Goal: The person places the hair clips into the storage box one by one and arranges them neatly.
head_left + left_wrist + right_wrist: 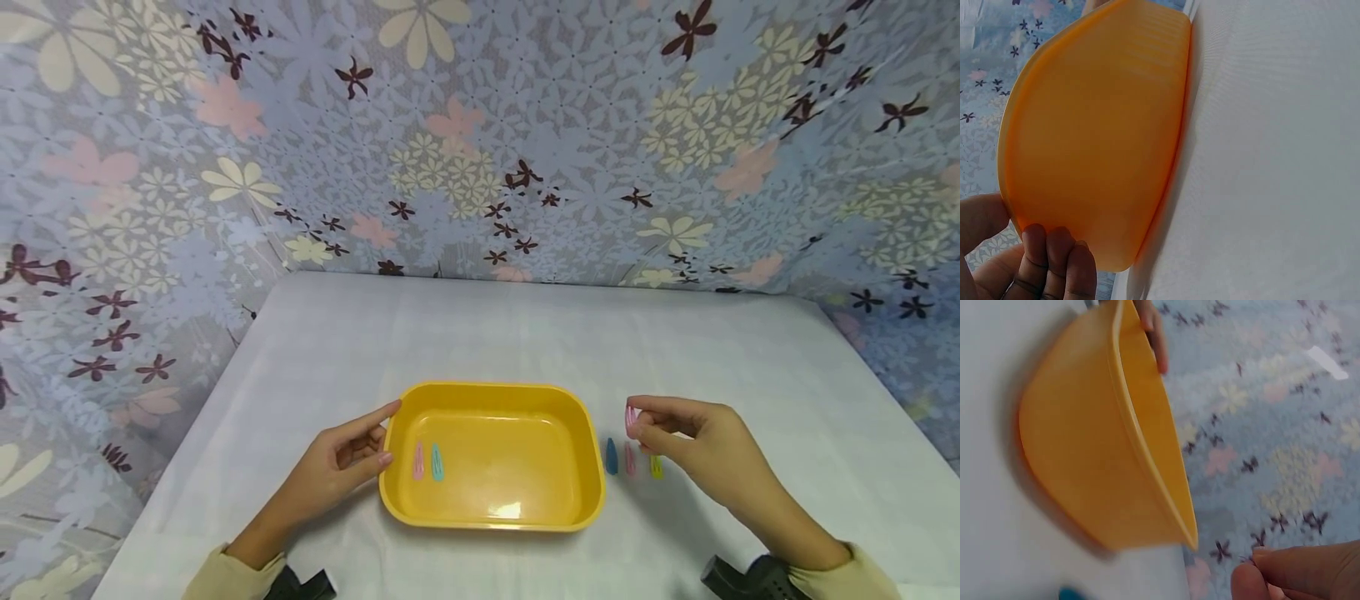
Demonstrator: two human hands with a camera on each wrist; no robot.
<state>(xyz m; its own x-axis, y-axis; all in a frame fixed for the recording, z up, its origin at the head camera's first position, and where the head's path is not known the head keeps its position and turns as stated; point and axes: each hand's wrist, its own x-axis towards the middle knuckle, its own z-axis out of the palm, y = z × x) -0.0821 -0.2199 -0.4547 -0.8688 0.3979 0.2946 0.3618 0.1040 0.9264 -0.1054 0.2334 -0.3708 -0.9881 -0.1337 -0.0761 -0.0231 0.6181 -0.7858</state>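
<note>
L hand (337, 458): fingers clamped on tray (502, 467) rim, prob. to steady it; R hand (708, 437): fingers pinch pink clip (630, 416), prob. for fine ctrl

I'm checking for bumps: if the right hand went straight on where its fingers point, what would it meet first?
Most likely the right-hand rim of the yellow tray. The right hand, pinching a pink clip, looks raised, so it might pass over; its height is unclear.
</note>
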